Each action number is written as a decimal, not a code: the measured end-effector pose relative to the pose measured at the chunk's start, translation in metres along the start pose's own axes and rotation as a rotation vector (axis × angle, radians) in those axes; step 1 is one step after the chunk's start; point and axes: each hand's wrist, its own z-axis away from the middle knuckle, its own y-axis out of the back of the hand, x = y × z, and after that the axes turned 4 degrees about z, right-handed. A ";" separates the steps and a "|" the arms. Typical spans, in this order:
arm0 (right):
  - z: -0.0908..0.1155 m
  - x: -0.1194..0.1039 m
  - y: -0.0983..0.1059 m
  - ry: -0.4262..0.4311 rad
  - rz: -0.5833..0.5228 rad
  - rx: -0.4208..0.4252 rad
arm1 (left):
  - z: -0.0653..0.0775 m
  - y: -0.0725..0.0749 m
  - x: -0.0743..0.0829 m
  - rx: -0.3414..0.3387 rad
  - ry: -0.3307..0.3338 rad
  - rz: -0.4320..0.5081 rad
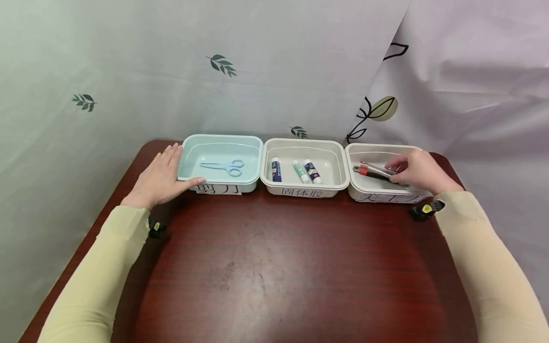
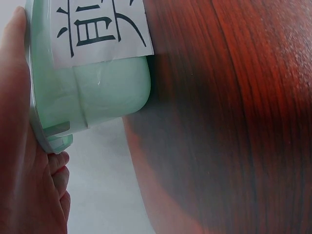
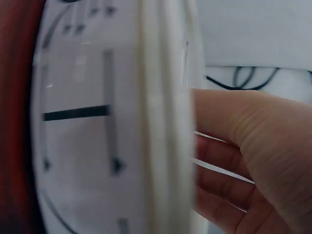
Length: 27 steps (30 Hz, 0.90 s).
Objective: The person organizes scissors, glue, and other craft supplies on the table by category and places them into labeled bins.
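Note:
My left hand (image 1: pixel 159 177) rests on the left end of the light blue bin (image 1: pixel 201 143), fingers straight along its side and thumb across the front rim. Inside lies a pair of blue scissors (image 1: pixel 220 166). In the left wrist view, fingertips (image 2: pixel 59 178) show past the bin's corner. My right hand (image 1: pixel 418 171) reaches into the right-hand beige bin (image 1: pixel 356 148). Its thumb and fingers pinch the near end of a silver-grey utility knife (image 1: pixel 376 168). A black utility knife (image 1: pixel 372 175) with an orange-red part lies alongside. The bin's wall hides the fingertips in the right wrist view.
The middle beige bin (image 1: pixel 305 143) holds three glue sticks, including a green one (image 1: pixel 301 172). Handwritten paper labels are on the bin fronts. The bins stand side by side along the far edge of the dark red wooden table (image 1: pixel 283 257), before a leaf-patterned curtain (image 1: pixel 274 71).

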 end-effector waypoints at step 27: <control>0.011 -0.021 0.030 -0.041 0.018 0.053 | -0.001 0.006 0.004 -0.037 0.006 -0.019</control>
